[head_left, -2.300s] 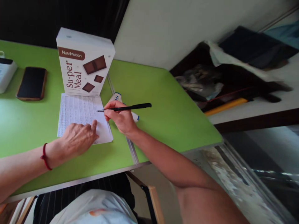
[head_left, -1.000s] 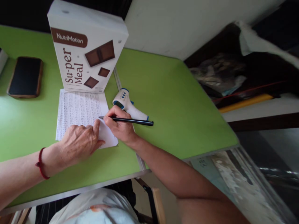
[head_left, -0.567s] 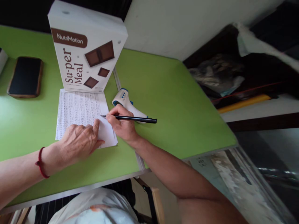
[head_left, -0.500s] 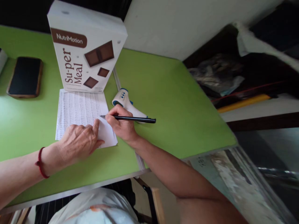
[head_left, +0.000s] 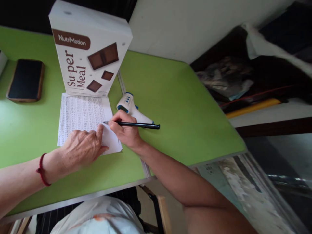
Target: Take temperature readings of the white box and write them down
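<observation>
The black pen [head_left: 140, 124] slants over the written-on paper [head_left: 81, 112], its tip near the left forefinger; from here I can't tell if it touches the sheet. The right hand [head_left: 126, 133] pinches the pen. The left hand [head_left: 83, 148] rests on the paper, forefinger and thumb apart. Around these 2 hands, a thermometer gun [head_left: 133, 109], an upright box [head_left: 84, 57] and a phone [head_left: 26, 79] share the green table [head_left: 182, 110].

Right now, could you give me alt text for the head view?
The right hand holds a black pen, tip at densely written paper; the left hand rests there. A NutriMotion box stands behind, with a phone and thermometer gun on the green table.
</observation>
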`<state>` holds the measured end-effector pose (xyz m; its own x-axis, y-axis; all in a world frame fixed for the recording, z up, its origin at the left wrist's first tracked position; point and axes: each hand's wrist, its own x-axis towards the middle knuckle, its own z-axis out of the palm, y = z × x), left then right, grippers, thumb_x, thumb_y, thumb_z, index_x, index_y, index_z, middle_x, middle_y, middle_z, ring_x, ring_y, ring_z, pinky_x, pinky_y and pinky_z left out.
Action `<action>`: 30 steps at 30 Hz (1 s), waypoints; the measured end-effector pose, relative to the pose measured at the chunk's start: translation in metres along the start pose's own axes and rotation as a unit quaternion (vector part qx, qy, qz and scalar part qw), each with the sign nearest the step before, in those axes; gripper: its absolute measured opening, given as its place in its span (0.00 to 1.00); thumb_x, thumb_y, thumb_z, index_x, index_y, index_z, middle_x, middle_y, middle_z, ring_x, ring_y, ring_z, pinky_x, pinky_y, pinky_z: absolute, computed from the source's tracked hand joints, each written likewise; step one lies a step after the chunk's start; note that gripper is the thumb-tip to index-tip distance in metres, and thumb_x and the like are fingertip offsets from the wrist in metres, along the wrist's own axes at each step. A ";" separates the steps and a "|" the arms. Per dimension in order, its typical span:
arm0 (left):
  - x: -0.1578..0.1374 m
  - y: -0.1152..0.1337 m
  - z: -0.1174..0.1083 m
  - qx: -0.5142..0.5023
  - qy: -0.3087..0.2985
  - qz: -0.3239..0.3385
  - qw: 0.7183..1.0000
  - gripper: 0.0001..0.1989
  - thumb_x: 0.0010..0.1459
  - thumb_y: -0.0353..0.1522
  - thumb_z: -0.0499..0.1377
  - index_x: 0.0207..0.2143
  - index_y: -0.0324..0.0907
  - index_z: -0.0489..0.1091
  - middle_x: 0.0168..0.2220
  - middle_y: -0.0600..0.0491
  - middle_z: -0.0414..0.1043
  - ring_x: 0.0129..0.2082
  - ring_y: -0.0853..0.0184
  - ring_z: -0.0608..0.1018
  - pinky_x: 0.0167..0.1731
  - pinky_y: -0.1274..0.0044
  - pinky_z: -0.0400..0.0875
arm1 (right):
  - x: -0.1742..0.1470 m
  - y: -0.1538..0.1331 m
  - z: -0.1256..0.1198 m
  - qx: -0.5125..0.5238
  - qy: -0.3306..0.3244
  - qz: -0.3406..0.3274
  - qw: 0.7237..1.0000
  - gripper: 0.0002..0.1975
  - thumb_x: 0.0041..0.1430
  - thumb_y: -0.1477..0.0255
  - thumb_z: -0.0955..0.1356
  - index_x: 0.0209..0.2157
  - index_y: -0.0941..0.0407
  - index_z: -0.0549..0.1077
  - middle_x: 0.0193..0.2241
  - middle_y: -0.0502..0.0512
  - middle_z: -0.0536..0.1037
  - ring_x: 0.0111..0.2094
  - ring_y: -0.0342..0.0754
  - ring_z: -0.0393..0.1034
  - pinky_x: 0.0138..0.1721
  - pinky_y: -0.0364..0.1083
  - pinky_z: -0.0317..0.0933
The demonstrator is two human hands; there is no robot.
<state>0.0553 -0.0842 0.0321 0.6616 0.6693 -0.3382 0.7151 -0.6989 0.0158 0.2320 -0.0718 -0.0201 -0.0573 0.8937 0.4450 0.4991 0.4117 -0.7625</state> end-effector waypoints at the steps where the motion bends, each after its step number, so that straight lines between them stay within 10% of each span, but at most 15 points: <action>1: 0.000 0.000 0.000 -0.002 0.000 0.000 1.000 0.32 0.69 0.44 0.49 0.66 0.31 0.54 0.34 0.40 0.79 0.32 0.51 0.82 0.24 0.70 0.67 | 0.000 0.000 0.000 0.001 0.000 -0.001 1.000 0.10 0.56 0.72 0.65 0.23 0.52 0.60 0.18 0.43 0.66 0.20 0.40 0.58 0.23 0.42 0.55; 30: 0.000 -0.001 0.000 -0.004 0.008 -0.001 1.000 0.32 0.69 0.43 0.50 0.66 0.31 0.53 0.35 0.39 0.80 0.33 0.50 0.83 0.27 0.68 0.72 | 0.001 0.000 0.000 -0.021 0.024 -0.015 0.999 0.11 0.56 0.73 0.64 0.22 0.53 0.60 0.17 0.41 0.64 0.19 0.38 0.56 0.22 0.41 0.53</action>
<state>0.0546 -0.0834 0.0317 0.6637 0.6747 -0.3231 0.7179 -0.6958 0.0218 0.2323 -0.0708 -0.0194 -0.0324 0.8712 0.4899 0.5340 0.4294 -0.7283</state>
